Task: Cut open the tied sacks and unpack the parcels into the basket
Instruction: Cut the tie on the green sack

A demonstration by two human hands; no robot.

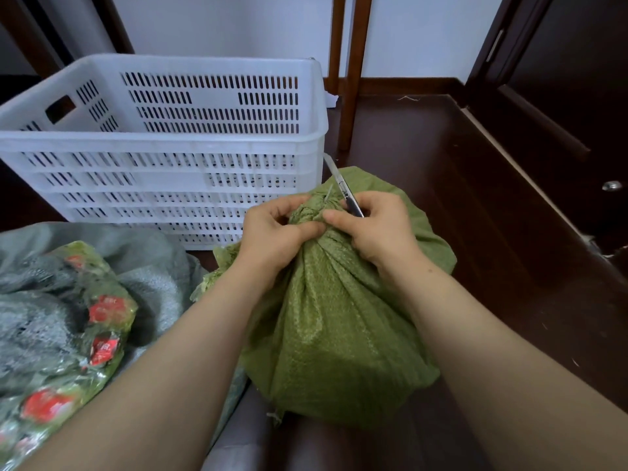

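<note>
Seemingly sack neck (311,211), cutter (342,185) between fingers (299,230)

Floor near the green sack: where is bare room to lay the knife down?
Bare floor lies right of the green sack, up to the dark door, and behind it toward the wooden legs. Left is crowded: grey sack, printed bag, basket.

From my remote seat I saw a dark, glossy wood floor (441,171) running back to a plain white wall (221,25), two reddish-brown wooden legs (353,73) standing before it, and a dark door (577,79) at the right.
</note>
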